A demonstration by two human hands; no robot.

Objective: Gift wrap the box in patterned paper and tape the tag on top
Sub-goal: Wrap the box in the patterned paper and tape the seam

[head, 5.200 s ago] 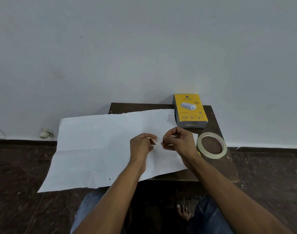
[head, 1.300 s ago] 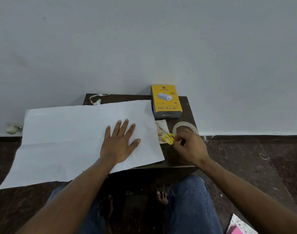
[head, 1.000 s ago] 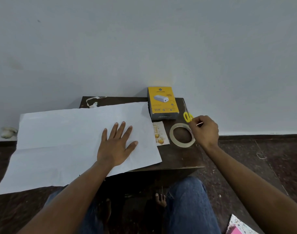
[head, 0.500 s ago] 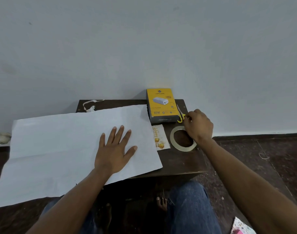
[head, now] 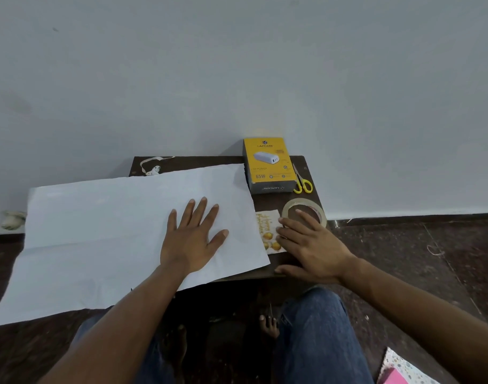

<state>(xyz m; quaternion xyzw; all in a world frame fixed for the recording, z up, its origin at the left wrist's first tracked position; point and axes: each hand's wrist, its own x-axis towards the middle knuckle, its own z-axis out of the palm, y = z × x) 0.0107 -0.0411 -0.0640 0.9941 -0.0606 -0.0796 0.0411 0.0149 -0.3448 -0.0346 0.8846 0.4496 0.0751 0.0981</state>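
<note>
Nearest to us, at the lower right edge, lies a corner of dotted paper with a pink item point(head: 400, 372) on the dark floor point(head: 431, 259); what it is we cannot tell. Between our forearms we see blue denim knees point(head: 314, 328) and a bare foot point(head: 269, 325) below the tabletop point(head: 267, 202).

Our left hand point(head: 191, 239) lies flat, fingers point(head: 202, 212) straight and slightly spread, pressing on the large sheet of paper point(head: 104, 231). The sheet shows its plain white side up, covers most of the tabletop, and overhangs its left and near edges.

Our right hand point(head: 310, 249) rests just beside the sheet's right edge, fingers extended and holding nothing. Its fingertips lie on the tag point(head: 266, 225), a small card printed with gold balls and script, which sits flat on the tabletop with its left margin touching or tucked under the sheet; we cannot tell which. One finger reaches across the roll of clear tape point(head: 303, 207), which lies flat immediately right of the tag.

Farther back, the box point(head: 269, 163), yellow with a charger pictured on top, lies flat near the tabletop's far right corner, unwrapped, just beyond the sheet's far right corner. Yellow-handled scissors point(head: 301, 181) lie closed alongside the box's right side. At the far left of the tabletop we see a loop of white ribbon point(head: 151, 166), partly covered by the sheet. A pale wall point(head: 237, 65) closes the view, with a small crumpled pale object point(head: 12, 220) at its foot on the left.
</note>
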